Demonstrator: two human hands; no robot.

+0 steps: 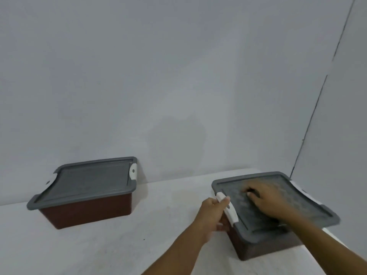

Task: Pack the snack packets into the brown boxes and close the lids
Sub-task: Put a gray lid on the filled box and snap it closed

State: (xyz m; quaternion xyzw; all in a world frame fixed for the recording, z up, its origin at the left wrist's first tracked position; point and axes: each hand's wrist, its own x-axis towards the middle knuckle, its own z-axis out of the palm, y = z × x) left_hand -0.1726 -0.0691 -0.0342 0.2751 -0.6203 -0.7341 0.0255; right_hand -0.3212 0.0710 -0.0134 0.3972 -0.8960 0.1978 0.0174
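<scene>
Two brown boxes stand on the table: the left box [87, 210] at about eight o'clock, the right box [258, 248] at about four o'clock. Two grey lids, the left lid [87, 180] and the right lid [278, 213], one on each. Four white latches show, two per box, the clearest one [228, 210] near five o'clock. Two bare hands, left hand [213, 214] and right hand [268, 199]. No snack packets can be counted.

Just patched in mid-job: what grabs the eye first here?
The two hands on the right brown box: the right hand presses flat on its grey lid, and the left hand grips the white latch. Far left, a second brown box sits lidded.
</scene>
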